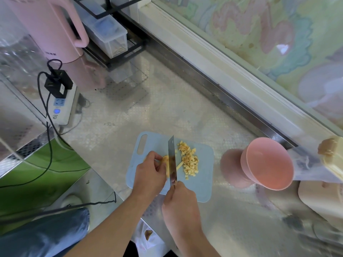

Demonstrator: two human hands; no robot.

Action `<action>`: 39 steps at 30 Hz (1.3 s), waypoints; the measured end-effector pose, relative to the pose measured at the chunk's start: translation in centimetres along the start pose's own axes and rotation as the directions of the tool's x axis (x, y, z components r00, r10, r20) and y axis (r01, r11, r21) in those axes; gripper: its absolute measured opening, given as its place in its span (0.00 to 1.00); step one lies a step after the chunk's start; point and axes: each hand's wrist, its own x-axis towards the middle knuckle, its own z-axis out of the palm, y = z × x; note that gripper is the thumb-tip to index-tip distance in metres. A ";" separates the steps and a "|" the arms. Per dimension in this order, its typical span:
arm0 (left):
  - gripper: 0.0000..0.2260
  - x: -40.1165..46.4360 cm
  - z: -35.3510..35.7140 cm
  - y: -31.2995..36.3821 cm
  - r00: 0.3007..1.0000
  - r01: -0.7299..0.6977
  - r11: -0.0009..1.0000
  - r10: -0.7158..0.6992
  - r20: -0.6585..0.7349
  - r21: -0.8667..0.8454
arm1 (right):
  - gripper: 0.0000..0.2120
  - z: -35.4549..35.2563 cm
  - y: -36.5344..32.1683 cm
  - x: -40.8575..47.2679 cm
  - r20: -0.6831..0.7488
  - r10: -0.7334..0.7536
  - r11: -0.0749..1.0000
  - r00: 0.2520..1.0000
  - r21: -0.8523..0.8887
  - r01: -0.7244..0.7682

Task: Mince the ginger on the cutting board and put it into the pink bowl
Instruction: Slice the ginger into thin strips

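Shiny, finely dimpled metal is forming the bench point(185, 112), which is running up to a pale window frame with patterned glass behind it. At the far left a tall pink plastic kettle point(50, 28) is standing beside a black wire rack holding a clear plastic storage box point(109, 34), and a white power strip with black plugs point(62, 101) is lying in front of them. Near the front edge a pale blue rectangular plastic cutting board point(206, 182) is lying flat, and well to its right the round pink bowl point(269, 162) is sitting on the bench, tilted toward the camera and showing nothing inside. The person's left hand point(150, 173) is curling its fingers over the uncut yellowish piece of ginger point(167, 160), pinning it to the board, while the right hand point(180, 199) is gripping the handle of a steel cleaver point(172, 158), whose blade is standing edge-down against that piece, just beside the left fingertips. Right of the blade a loose pile of small ginger cubes point(189, 160) is spreading over the board, with one thin strip lying at its lower edge. By the look of it the chopping is partly done: a good share is already diced, though still coarse for a mince, the held piece is still waiting to be cut, and nothing is yet going into the bowl.
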 end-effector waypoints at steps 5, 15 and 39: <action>0.05 0.0 0.0 -0.1 1.000 -0.008 1.000 0.008 0.002 -0.006 | 0.06 -0.2 -0.4 -0.2 0.038 0.017 0.999 0.999 -0.037 -0.016; 0.05 -0.1 0.0 0.0 1.000 -0.011 1.000 0.011 -0.006 -0.002 | 0.05 -0.5 -2.0 -0.9 0.081 0.050 0.993 0.995 -0.114 -0.041; 0.04 -0.4 -0.2 0.5 1.000 -0.005 1.000 0.005 -0.009 0.006 | 0.06 -0.4 -2.1 -1.1 0.092 0.058 0.995 0.994 -0.088 -0.050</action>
